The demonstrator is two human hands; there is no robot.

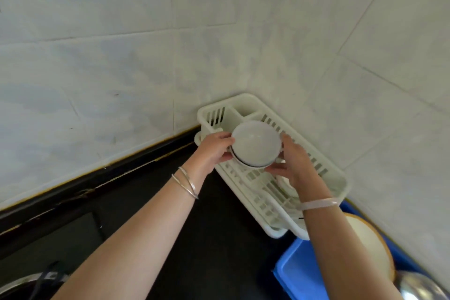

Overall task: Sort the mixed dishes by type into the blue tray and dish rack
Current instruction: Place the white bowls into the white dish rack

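A white bowl (254, 142) with a dark rim line is turned upside down and held above the white plastic dish rack (337, 179) in the wall corner. My left hand (213, 152) grips its left side and my right hand (293, 163) grips its right side. It looks like a second bowl is nested under it, but I cannot tell for sure. The blue tray (300, 273) lies at the bottom right, with a cream-coloured dish (367, 246) in it, partly hidden by my right arm.
White tiled walls meet in a corner right behind the rack. The counter (214, 238) is black. A shiny metal bowl (421, 286) shows at the bottom right corner, and a metal rim (22, 282) at the bottom left.
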